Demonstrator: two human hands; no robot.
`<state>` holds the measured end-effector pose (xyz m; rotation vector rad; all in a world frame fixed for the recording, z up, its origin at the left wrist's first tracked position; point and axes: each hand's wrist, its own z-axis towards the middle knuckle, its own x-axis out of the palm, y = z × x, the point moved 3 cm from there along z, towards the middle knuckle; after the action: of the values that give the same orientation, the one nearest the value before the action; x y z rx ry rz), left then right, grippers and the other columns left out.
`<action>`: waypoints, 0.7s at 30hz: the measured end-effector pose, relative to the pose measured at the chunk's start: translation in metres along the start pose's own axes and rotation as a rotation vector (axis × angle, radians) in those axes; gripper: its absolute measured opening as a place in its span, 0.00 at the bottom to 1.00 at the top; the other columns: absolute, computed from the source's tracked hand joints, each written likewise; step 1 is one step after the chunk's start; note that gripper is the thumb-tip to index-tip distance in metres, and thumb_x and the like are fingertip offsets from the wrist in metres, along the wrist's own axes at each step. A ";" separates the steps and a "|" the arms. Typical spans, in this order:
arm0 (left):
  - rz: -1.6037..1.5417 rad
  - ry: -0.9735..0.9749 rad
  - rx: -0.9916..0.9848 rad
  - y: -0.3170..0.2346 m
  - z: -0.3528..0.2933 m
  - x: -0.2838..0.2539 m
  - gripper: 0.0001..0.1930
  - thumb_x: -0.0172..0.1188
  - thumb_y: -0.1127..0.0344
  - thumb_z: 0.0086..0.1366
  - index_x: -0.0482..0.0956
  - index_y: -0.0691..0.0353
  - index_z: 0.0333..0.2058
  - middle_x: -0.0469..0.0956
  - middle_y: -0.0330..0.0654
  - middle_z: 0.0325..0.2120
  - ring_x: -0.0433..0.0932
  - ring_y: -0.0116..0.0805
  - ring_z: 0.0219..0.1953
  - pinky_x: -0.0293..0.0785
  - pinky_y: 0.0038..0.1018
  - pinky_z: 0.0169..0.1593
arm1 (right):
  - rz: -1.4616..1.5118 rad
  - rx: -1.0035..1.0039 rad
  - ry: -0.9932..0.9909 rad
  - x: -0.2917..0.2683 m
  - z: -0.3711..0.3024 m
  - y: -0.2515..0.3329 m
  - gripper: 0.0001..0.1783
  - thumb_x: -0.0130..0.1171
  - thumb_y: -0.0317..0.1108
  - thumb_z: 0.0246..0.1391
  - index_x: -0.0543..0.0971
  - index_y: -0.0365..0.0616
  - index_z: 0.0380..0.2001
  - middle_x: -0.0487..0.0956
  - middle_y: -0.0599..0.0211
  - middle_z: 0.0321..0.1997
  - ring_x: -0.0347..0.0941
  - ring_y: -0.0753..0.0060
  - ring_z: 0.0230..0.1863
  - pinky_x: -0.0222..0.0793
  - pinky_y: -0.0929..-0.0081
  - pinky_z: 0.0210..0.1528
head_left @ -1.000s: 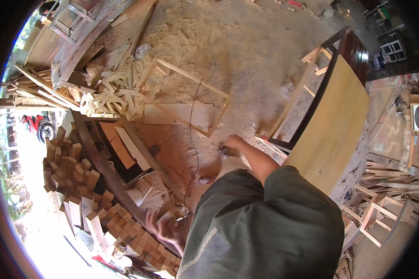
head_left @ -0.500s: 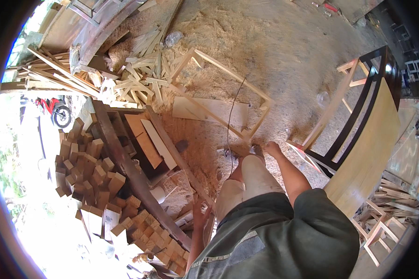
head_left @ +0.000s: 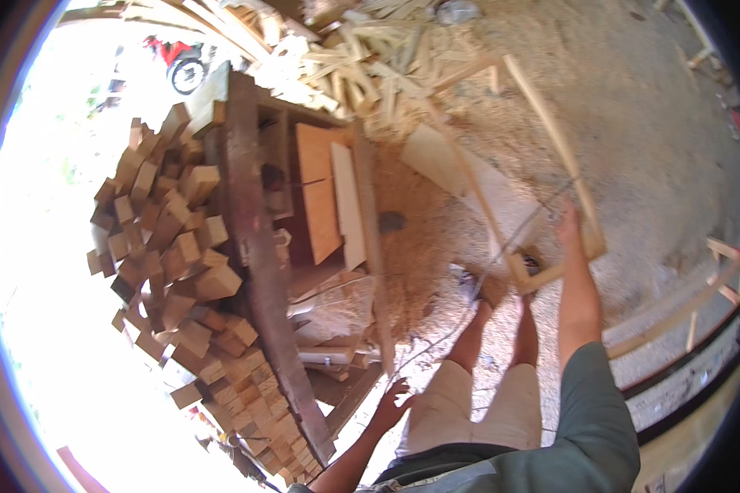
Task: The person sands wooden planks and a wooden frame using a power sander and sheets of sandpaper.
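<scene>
A rectangular wooden frame [head_left: 545,111] of pale strips lies on the sawdust-covered floor ahead, its near end by my feet. My right hand [head_left: 568,218] reaches out over its right rail, close to a thin dark cable [head_left: 510,241]. The fingers are blurred, so I cannot tell whether they grip the rail, the cable or nothing. My left hand [head_left: 395,404] hovers low by my left thigh, fingers apart and slightly bent, with the cable passing near its fingertips. Under the frame lies a flat pale board [head_left: 437,158].
On the left, a brown timber bench [head_left: 263,296] holds an orange panel [head_left: 316,185] and a white panel [head_left: 348,209]. Many cut wood blocks [head_left: 191,275] are stacked beyond it. Scrap strips [head_left: 378,70] heap at the far side. A dark-edged wooden piece [head_left: 689,359] stands at right.
My view has swung right and down. My right hand has moved from beside my knee to the frame's right rail. My left hand has come off the bench edge.
</scene>
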<state>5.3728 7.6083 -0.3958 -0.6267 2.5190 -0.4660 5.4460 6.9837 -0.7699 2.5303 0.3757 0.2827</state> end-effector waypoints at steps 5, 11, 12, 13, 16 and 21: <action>-0.016 -0.137 0.106 -0.073 -0.012 0.027 0.31 0.70 0.60 0.64 0.70 0.60 0.63 0.77 0.47 0.55 0.79 0.40 0.55 0.76 0.36 0.55 | 0.168 0.016 0.000 0.089 0.021 0.045 0.25 0.65 0.55 0.59 0.74 0.44 0.44 0.73 0.70 0.33 0.73 0.66 0.40 0.69 0.51 0.58; -0.031 -0.199 0.375 -0.210 0.060 0.005 0.27 0.68 0.68 0.62 0.72 0.65 0.59 0.75 0.54 0.54 0.76 0.54 0.56 0.74 0.38 0.57 | 0.592 -0.255 0.292 0.085 -0.045 0.073 0.04 0.55 0.32 0.68 0.73 0.45 0.42 0.71 0.72 0.30 0.71 0.72 0.34 0.73 0.58 0.54; 0.001 -0.262 0.448 -0.227 0.071 0.003 0.29 0.67 0.67 0.63 0.70 0.65 0.61 0.72 0.55 0.58 0.74 0.55 0.58 0.73 0.38 0.58 | 0.560 -0.296 0.377 0.096 -0.101 0.069 0.04 0.55 0.30 0.68 0.72 0.45 0.42 0.71 0.71 0.31 0.70 0.74 0.34 0.73 0.58 0.54; 0.014 -0.280 0.443 -0.246 0.085 0.002 0.31 0.67 0.66 0.63 0.68 0.65 0.63 0.70 0.56 0.59 0.73 0.55 0.60 0.73 0.39 0.58 | 0.492 -0.288 0.402 0.105 -0.147 0.066 0.04 0.55 0.30 0.67 0.72 0.45 0.43 0.73 0.70 0.33 0.71 0.73 0.35 0.73 0.59 0.54; -0.109 -0.288 0.513 -0.293 0.128 0.011 0.33 0.70 0.61 0.63 0.69 0.60 0.64 0.72 0.53 0.61 0.80 0.45 0.44 0.76 0.35 0.45 | 0.277 -0.254 0.521 0.127 -0.268 0.061 0.10 0.57 0.29 0.64 0.72 0.44 0.47 0.77 0.67 0.36 0.74 0.70 0.37 0.74 0.60 0.54; -0.192 0.022 0.466 -0.278 0.144 0.061 0.25 0.66 0.57 0.66 0.75 0.60 0.58 0.81 0.51 0.48 0.82 0.48 0.40 0.76 0.38 0.44 | 0.191 -0.061 0.692 0.167 -0.385 0.089 0.12 0.57 0.30 0.64 0.74 0.41 0.48 0.74 0.70 0.33 0.73 0.71 0.33 0.73 0.63 0.49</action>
<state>5.4980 7.3161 -0.4167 -0.6785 2.2574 -1.0925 5.5144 7.1586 -0.3835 2.3411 0.3698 1.2322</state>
